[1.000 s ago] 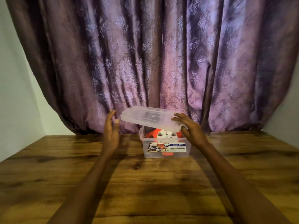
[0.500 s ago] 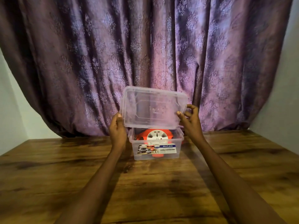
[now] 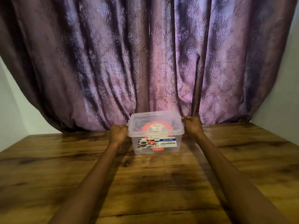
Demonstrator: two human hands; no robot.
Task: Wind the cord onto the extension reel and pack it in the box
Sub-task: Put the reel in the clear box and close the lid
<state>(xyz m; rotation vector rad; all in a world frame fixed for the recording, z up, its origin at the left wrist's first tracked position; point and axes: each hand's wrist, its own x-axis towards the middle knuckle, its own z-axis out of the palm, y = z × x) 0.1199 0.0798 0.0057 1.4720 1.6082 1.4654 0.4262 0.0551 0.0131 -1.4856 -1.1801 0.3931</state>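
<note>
Reel (image 3: 155,127): inside clear box (image 3: 156,147), lid (image 3: 155,122) on, mid-surface (image 3: 145,183). Left hand (image 3: 119,133), right hand (image 3: 191,126): fingers curled at the lid's ends, probably pressing to snap it closed.

Clear plastic box (image 3: 156,145) stands upright on the wooden surface (image 3: 145,183), labelled front facing the camera; its clear lid (image 3: 155,122) sits on top; the orange extension reel (image 3: 157,127) shows inside.
</note>
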